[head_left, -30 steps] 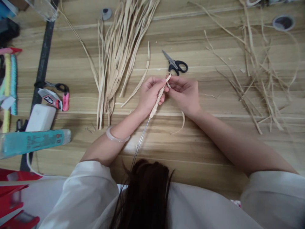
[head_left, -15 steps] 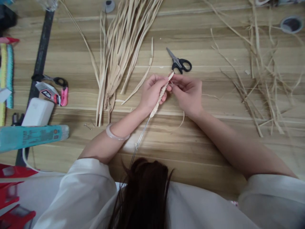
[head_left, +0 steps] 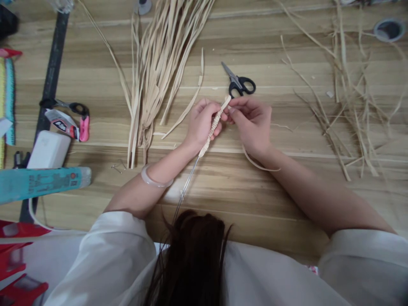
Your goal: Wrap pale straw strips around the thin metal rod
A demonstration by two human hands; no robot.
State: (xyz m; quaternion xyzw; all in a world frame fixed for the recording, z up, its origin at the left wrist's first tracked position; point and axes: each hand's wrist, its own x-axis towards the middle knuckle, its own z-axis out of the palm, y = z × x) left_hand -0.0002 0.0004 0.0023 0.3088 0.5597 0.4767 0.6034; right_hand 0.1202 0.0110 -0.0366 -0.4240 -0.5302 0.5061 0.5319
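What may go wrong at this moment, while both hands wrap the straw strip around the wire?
The left hand grips the wrapped wire; a loose grip might let the coils unwind. The strip trails under the right hand and may snag or tear. The scissors lie close beyond the fingers.

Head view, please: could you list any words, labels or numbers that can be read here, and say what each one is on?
None can be read.
Teal tube: dark print along its side, too blurred to read.
Red, black and white packet: marking too small to read.
Black-handled scissors: no marking visible.
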